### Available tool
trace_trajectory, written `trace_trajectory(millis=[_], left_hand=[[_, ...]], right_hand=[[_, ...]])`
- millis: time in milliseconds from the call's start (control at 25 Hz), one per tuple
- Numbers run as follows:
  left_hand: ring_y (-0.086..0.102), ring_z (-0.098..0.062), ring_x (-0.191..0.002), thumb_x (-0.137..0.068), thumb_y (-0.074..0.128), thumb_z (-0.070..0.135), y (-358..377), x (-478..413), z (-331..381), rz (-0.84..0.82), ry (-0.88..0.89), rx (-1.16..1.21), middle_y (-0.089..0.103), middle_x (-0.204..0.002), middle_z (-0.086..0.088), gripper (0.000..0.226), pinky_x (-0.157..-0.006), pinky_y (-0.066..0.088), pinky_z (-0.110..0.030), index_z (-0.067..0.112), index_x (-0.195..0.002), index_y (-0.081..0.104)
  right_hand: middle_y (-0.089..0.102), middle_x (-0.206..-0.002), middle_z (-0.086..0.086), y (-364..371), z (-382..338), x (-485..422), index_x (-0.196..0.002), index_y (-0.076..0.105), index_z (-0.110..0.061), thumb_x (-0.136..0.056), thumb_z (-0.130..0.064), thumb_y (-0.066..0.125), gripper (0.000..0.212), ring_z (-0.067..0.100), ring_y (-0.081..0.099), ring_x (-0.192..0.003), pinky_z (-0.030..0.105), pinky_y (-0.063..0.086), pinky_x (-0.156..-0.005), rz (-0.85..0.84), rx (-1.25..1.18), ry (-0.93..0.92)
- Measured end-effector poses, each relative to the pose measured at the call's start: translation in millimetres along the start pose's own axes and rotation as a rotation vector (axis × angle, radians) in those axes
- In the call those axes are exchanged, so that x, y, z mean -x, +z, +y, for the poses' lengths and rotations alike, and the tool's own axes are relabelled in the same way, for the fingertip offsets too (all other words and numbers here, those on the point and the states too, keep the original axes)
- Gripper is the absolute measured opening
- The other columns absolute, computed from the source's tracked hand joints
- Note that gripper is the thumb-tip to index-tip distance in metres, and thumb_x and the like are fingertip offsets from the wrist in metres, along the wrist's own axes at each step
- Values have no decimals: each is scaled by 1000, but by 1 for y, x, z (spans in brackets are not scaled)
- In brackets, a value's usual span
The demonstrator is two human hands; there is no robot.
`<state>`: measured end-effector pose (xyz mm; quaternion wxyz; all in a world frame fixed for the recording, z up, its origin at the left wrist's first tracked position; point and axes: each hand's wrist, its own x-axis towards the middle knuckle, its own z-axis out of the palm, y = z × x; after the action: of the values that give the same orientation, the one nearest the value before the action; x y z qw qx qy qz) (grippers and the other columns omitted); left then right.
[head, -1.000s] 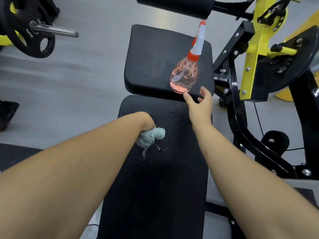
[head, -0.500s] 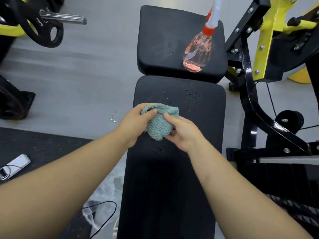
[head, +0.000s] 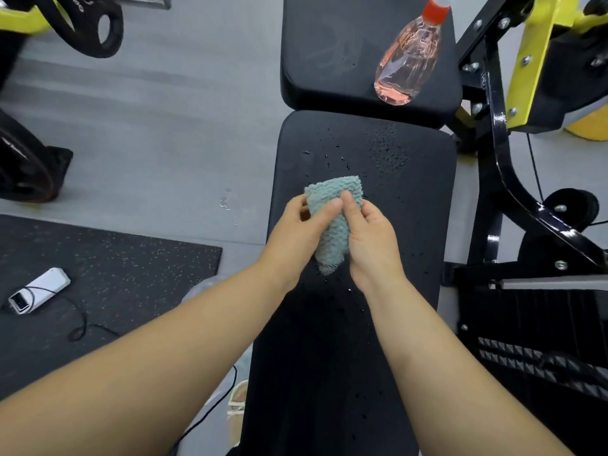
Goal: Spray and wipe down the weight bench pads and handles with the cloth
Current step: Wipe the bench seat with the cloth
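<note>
While your left hand (head: 293, 232) and right hand (head: 373, 240) both pinch the cloth (head: 334, 233), its long axis runs away from you, apparently just above the bench pad (head: 413, 205).

Floor (head: 158, 133): smooth grey; black speckled rubber mat (head: 115, 258) at left, carrying a white device (head: 39, 292); weight plate (head: 75, 36) upper left; yellow-and-black machine frame (head: 533, 60) at right.
</note>
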<state>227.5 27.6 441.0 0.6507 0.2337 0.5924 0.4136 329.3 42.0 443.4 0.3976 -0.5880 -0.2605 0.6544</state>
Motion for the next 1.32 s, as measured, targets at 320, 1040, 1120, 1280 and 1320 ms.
trace_trajectory(millis=[320, 1040, 1120, 1280, 1320], left_hand=[[63, -17, -105, -93, 56, 26, -10, 0, -3, -162, -31, 26, 65, -113, -2, 24, -85, 53, -35, 18, -115, 51], [44, -27, -123, -98, 21, 52, -44, -101, -35, 226, -131, -510, 47, -137, -3, 57, -97, 33, -33, 19, -144, 27], [47, -25, -118, -98, 21, 53, -48, -103, -37, 195, -128, -535, 50, -132, -2, 56, -93, 33, -31, 19, -142, 29], [45, -19, -102, -98, 22, 52, -53, -109, -36, 145, -119, -568, 51, -119, 2, 53, -88, 33, -28, 21, -140, 30], [44, -18, -99, -98, 22, 51, -54, -110, -36, 143, -109, -567, 50, -117, 3, 53, -88, 33, -27, 21, -140, 31]], right_hand=[[59, -126, 8, -4, 15, 6, -133, 43, -17, -76, -39, 69, 67, 23, 62, -110, 44, 52, -89, -111, -118, 113], [25, -154, 3, -28, 31, -145, -144, 35, -20, -94, -42, 46, 56, 33, 24, -137, 44, 20, -112, 359, 1466, -717], [46, -142, 7, -40, 33, -146, -133, 52, -17, -92, -37, 50, 46, 33, 37, -119, 46, 40, -96, 353, 1504, -1022], [61, -120, 13, -76, 5, -168, -116, 64, -14, -88, -29, 57, 32, 35, 43, -94, 42, 48, -71, 246, 1623, -1309], [60, -118, 16, -66, 1, -171, -117, 64, -13, -88, -29, 55, 34, 38, 47, -92, 42, 47, -71, 367, 1564, -1182]])
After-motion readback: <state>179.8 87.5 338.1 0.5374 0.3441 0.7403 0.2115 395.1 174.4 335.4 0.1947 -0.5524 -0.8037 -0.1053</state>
